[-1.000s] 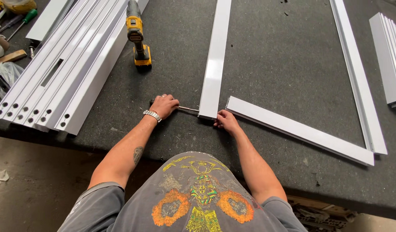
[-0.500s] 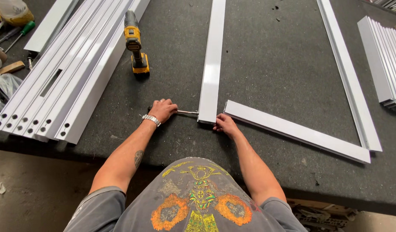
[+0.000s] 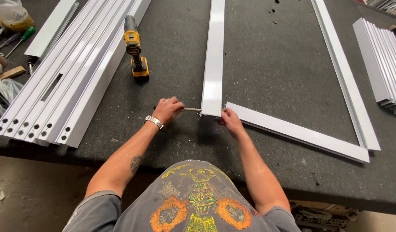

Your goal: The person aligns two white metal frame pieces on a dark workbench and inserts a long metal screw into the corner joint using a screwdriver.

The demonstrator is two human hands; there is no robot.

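Both bare forearms reach forward, converging. The left hand [image 3: 167, 110], a metal watch at its wrist, is closed with fingers pinched; the right hand [image 3: 230, 122] curls, fingertips pressing forward.

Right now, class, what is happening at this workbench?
A person stands at a dark workbench joining white metal frame bars. The left hand holds a thin metal tool against the near end of the upright bar. The right hand steadies the corner where the crosswise bar meets it. A yellow cordless drill lies untouched beside stacked white profiles.
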